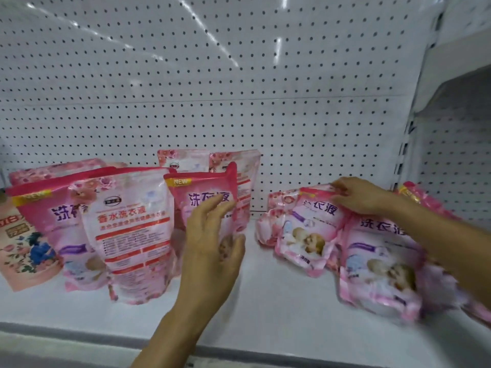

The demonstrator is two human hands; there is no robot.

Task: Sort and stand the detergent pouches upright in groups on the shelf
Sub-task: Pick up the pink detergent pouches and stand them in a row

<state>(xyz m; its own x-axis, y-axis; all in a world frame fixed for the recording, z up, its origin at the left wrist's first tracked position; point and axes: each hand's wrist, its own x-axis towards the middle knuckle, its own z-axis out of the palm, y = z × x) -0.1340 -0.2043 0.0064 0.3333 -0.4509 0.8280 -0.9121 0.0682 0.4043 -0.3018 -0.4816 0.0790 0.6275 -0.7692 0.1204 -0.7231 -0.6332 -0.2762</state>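
Several pink detergent pouches stand upright in a cluster on the left half of the white shelf. My left hand hovers with fingers spread just in front of the rightmost standing pouch; I cannot tell whether it touches it. On the right, several pink pouches lie slumped in a loose pile. My right hand pinches the top edge of one small slumped pouch printed with a sleeping baby.
A white pegboard back wall rises behind the shelf. A peach floral pouch stands at the far left. A shelf upright and a neighbouring bay sit at the right. A bare strip of shelf shows between the two groups.
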